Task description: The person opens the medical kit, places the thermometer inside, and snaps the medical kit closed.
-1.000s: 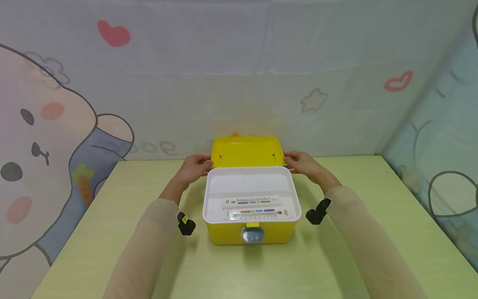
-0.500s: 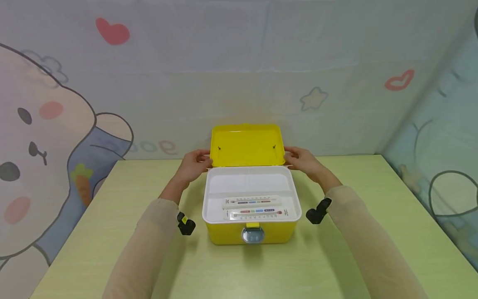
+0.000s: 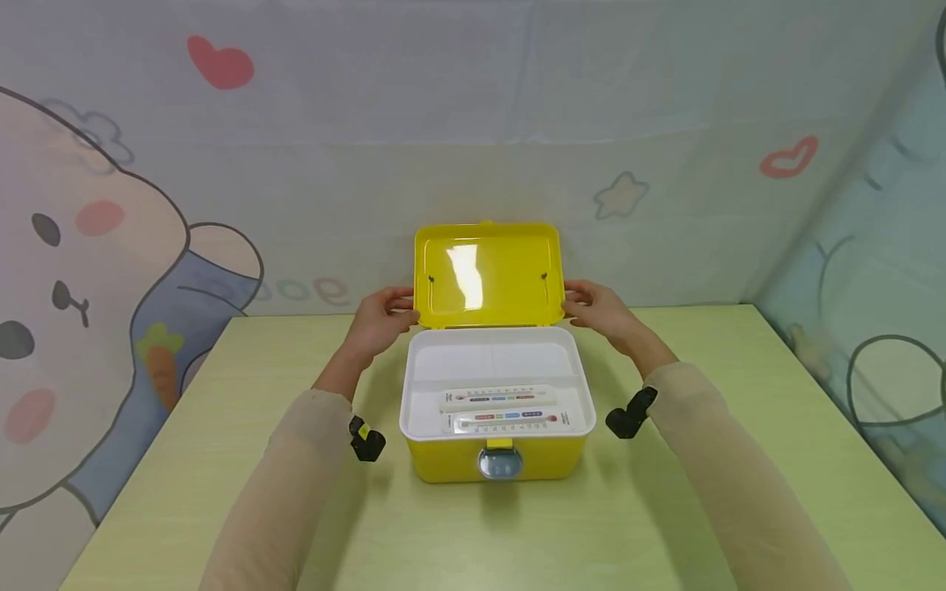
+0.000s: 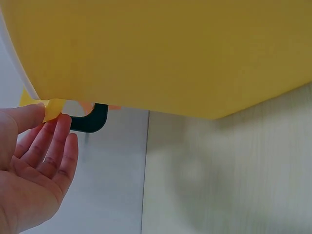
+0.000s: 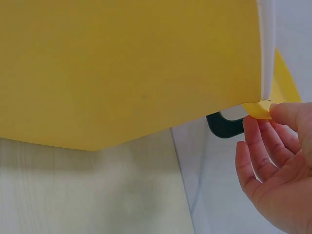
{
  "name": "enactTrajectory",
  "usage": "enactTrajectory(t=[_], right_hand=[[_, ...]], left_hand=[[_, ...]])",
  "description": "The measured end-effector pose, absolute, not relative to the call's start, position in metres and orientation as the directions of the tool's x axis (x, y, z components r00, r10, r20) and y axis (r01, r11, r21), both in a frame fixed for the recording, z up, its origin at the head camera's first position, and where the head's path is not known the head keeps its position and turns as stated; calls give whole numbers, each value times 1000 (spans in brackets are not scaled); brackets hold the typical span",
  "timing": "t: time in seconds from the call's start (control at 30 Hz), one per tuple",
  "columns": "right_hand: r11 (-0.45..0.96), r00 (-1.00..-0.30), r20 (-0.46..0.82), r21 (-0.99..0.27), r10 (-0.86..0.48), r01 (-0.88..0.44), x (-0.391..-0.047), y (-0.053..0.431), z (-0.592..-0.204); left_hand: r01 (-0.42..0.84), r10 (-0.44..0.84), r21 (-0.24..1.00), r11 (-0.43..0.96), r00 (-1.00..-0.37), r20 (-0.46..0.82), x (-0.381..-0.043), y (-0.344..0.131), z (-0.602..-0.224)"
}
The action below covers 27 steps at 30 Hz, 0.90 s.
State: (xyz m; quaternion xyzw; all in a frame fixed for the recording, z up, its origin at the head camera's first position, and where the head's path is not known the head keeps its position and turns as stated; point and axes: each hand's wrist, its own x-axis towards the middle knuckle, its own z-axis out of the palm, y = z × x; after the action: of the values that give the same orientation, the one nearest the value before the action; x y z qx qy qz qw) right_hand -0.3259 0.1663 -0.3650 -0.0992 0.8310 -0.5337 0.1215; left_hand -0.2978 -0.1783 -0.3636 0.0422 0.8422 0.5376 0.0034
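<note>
A yellow box (image 3: pixel 451 461) with a white inner tray (image 3: pixel 451 358) stands on the table, its yellow lid (image 3: pixel 510 275) raised at the back. My left hand (image 3: pixel 378 322) pinches the lid's left edge near the hinge between thumb and fingers, and my right hand (image 3: pixel 602 310) pinches the right edge the same way. Two thermometer cards (image 3: pixel 499 398) lie in the tray's front compartment. A clear latch (image 3: pixel 500 464) sits on the box front. In both wrist views a dark green handle (image 4: pixel 92 119) shows behind the lid, beside the fingers.
The pale wooden table (image 3: pixel 473 533) ends just behind the box, where a printed cloth (image 3: pixel 369 180) hangs. A second cloth (image 3: pixel 872 271) hangs along the right side. Black wrist cameras (image 3: pixel 367 441) stick out from both sleeves, beside the box.
The lid has swung up from leaning far back to standing more upright, with both hands rising slightly along with it. The box and the thermometer cards have stayed in place.
</note>
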Motion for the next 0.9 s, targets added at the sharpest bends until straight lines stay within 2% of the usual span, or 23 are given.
enactTrajectory(t=[0.9], right_hand=[[361,-956,8,-925,-295,-119,-320,169,-354]], left_hand=[[127,57,911,392,-992,114,-293,-181,-337]])
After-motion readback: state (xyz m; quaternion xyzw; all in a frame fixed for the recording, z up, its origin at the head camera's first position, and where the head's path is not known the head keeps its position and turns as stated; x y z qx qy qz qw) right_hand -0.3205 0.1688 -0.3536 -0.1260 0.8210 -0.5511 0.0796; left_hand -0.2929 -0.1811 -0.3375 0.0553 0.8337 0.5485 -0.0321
